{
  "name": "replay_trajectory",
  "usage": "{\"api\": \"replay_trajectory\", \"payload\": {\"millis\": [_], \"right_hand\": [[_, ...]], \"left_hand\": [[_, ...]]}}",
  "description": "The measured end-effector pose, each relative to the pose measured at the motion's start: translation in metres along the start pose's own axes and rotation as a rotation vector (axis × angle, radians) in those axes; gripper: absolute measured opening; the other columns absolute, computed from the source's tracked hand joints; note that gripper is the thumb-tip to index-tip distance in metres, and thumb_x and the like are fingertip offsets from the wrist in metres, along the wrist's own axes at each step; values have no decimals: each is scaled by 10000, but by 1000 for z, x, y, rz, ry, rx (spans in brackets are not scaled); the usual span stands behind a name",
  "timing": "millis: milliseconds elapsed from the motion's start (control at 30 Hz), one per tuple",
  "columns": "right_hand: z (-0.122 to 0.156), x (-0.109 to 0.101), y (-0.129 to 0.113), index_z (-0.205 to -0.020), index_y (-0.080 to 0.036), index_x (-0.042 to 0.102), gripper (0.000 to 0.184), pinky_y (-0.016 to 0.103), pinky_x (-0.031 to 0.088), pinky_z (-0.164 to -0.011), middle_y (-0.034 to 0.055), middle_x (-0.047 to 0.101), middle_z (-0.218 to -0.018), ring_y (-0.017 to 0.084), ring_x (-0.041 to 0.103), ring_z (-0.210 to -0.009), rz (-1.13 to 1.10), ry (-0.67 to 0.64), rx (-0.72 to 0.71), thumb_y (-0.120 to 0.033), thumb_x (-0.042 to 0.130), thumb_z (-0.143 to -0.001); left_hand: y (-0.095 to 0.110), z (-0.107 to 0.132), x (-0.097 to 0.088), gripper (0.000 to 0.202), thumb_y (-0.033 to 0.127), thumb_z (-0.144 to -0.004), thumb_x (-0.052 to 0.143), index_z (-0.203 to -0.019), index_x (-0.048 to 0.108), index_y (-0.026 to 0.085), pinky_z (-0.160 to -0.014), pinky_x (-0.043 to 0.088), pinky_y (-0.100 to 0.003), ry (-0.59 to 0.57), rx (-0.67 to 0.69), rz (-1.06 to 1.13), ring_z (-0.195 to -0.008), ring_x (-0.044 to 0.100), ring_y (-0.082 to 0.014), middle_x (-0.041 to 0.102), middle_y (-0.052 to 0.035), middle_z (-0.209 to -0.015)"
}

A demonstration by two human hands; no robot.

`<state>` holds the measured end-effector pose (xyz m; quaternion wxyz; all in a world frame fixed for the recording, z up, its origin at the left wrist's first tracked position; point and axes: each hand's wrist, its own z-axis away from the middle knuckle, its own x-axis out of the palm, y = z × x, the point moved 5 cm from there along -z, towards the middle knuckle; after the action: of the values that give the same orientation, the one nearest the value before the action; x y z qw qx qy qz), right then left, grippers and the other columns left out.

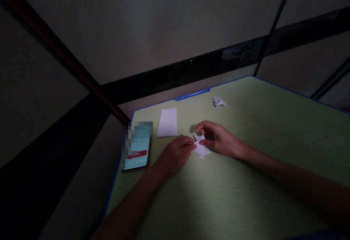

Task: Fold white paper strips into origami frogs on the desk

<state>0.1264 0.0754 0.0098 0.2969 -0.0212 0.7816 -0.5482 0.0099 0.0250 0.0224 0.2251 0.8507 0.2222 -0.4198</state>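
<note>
A small, partly folded white paper (201, 148) lies on the pale green table (246, 181). My left hand (175, 154) is closed, its fingertips pinching the paper's left edge. From the other side my right hand (218, 138) grips the same paper, fingers curled over its top and thumb against its right side. Both forearms rest low over the tabletop. The lighting is dim, so the paper's folds are hard to read.
A phone (137, 146) with a lit screen lies near the table's left edge. Beside it sits a folded white sheet (167, 122). A small finished paper figure (218, 102) stands near the far blue rim (191, 94). Dark walls lie beyond.
</note>
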Motion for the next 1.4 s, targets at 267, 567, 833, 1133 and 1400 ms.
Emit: {"api": "replay_trajectory", "payload": {"millis": [267, 567, 833, 1133, 1400], "right_hand": [[-3, -7, 6, -690, -142, 485, 216, 205, 357, -486, -37, 490, -597, 63, 449, -504, -473, 117, 173, -119, 612, -517], [-1, -8, 2, -648, -133, 507, 224, 216, 377, -529, -20, 535, -613, 79, 482, -559, -546, 210, 134, -125, 666, -490], [0, -2, 2, -718, -126, 522, 194, 197, 346, -499, -34, 512, -612, 56, 463, -523, -618, 117, 195, -152, 632, -561], [4, 7, -5, -820, -137, 453, 359, 216, 386, -494, -48, 508, -619, 73, 491, -519, -555, 24, 225, -62, 629, -517], [3, 8, 0, -762, -134, 456, 305, 218, 373, -485, -41, 512, -602, 70, 477, -506, -580, 42, 213, -93, 634, -518]], "left_hand": [[-25, -2, -6, 120, 185, -693, 508, -757, 584, 119, -585, 455, -235, 263, -654, 622, -665, 549, -114, 594, -54, -779], [-26, 0, 14, 194, 244, -681, 519, -552, 580, 113, -430, 357, -173, 52, -880, 844, -418, 438, -56, 549, 16, -470], [-28, 1, 12, 161, 219, -641, 562, -523, 586, 112, -405, 347, -169, 108, -991, 856, -378, 423, -47, 526, 29, -417], [-30, 3, 14, 155, 234, -625, 580, -525, 588, 116, -403, 364, -170, 123, -1003, 863, -374, 438, -52, 534, 30, -412], [-27, 0, 16, 163, 238, -635, 582, -527, 583, 116, -402, 391, -167, 73, -1001, 891, -380, 488, -62, 555, 17, -427]]}}
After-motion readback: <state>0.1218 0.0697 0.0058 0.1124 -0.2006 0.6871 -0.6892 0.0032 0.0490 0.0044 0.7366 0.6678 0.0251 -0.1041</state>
